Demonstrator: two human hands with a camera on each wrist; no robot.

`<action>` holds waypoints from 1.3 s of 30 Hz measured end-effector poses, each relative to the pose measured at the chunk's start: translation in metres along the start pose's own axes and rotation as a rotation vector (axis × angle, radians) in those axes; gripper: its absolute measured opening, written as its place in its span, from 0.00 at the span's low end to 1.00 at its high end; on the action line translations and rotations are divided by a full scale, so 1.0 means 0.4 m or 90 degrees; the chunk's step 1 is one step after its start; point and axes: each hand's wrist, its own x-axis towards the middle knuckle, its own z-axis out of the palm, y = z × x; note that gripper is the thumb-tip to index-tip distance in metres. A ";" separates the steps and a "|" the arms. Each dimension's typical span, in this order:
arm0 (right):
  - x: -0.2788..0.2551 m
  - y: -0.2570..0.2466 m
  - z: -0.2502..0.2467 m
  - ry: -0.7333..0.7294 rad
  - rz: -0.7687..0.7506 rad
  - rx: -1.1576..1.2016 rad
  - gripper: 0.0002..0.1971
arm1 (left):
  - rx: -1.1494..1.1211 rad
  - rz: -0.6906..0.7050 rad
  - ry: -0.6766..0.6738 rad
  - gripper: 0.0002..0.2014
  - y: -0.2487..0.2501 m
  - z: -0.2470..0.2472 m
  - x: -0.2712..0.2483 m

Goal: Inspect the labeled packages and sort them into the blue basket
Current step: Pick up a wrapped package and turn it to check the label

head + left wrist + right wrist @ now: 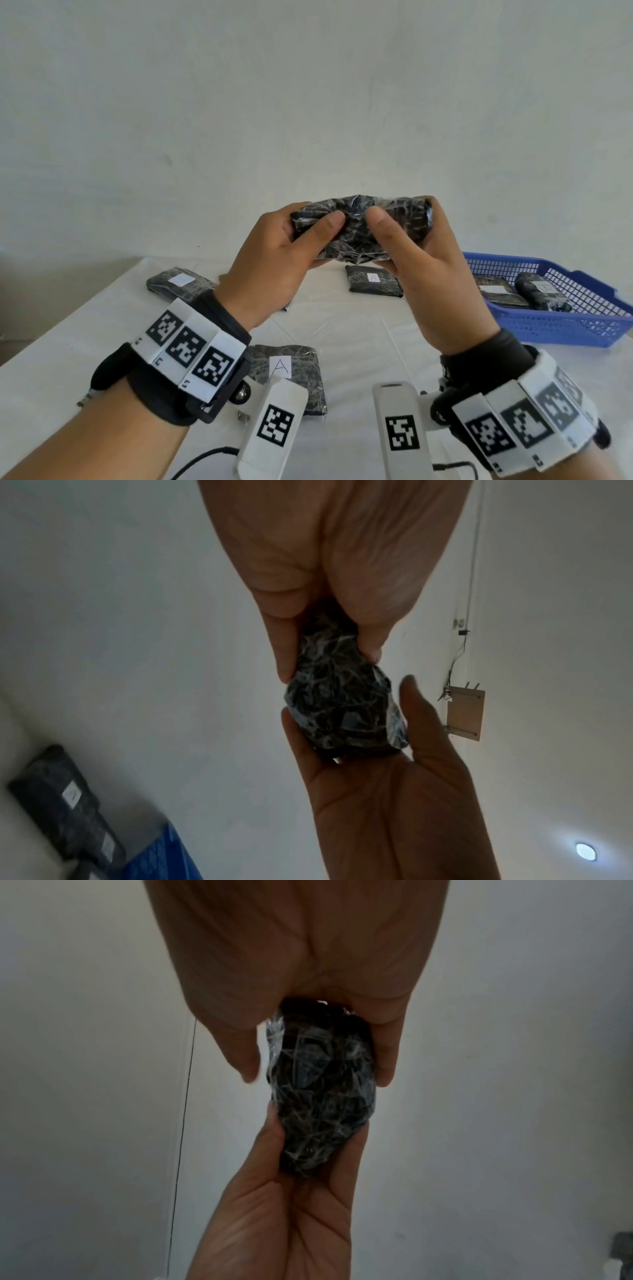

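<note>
Both hands hold one dark, plastic-wrapped package (363, 229) up in the air above the table. My left hand (291, 250) grips its left end, thumb on the near face. My right hand (414, 246) grips the right end the same way. No label shows on the face toward me. The wrist views show the same package (339, 704) (322, 1096) pinched between thumbs and fingers from both ends. The blue basket (561, 329) sits at the right on the table with two packages (527, 291) inside.
A white cloth covers the table (359, 335). Three more packages lie on it: one marked A (287, 373) near me, another marked A (373, 279) under the held one, one with a white label (180, 282) at the far left. A plain wall stands behind.
</note>
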 end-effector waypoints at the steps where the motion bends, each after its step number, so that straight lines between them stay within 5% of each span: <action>1: 0.000 -0.002 -0.001 -0.005 -0.007 -0.017 0.17 | 0.014 0.011 0.004 0.16 0.001 -0.001 -0.001; 4: 0.004 0.000 -0.005 0.023 -0.039 -0.063 0.16 | 0.041 0.022 -0.004 0.29 0.004 -0.001 -0.006; 8: 0.008 -0.008 -0.004 -0.003 0.013 -0.008 0.17 | 0.064 0.044 0.008 0.22 0.010 0.002 -0.007; 12: 0.014 -0.010 -0.006 0.020 -0.017 -0.013 0.14 | 0.087 0.037 -0.005 0.32 0.016 0.004 -0.007; 16: 0.018 -0.011 -0.008 -0.009 0.007 -0.001 0.13 | 0.095 0.028 0.013 0.18 0.002 0.005 -0.001; 20: 0.024 -0.012 -0.017 0.000 -0.034 -0.050 0.10 | 0.036 0.001 -0.010 0.21 0.004 0.004 -0.003; 33: 0.016 -0.019 -0.024 -0.013 0.055 0.034 0.16 | -0.070 -0.073 -0.018 0.19 0.003 -0.013 0.010; 36: 0.019 -0.008 -0.023 0.027 0.016 -0.004 0.14 | -0.058 -0.105 -0.049 0.29 -0.003 -0.012 0.012; 39: 0.020 -0.004 -0.018 -0.004 0.037 0.011 0.14 | -0.047 -0.097 -0.030 0.15 0.001 -0.007 0.010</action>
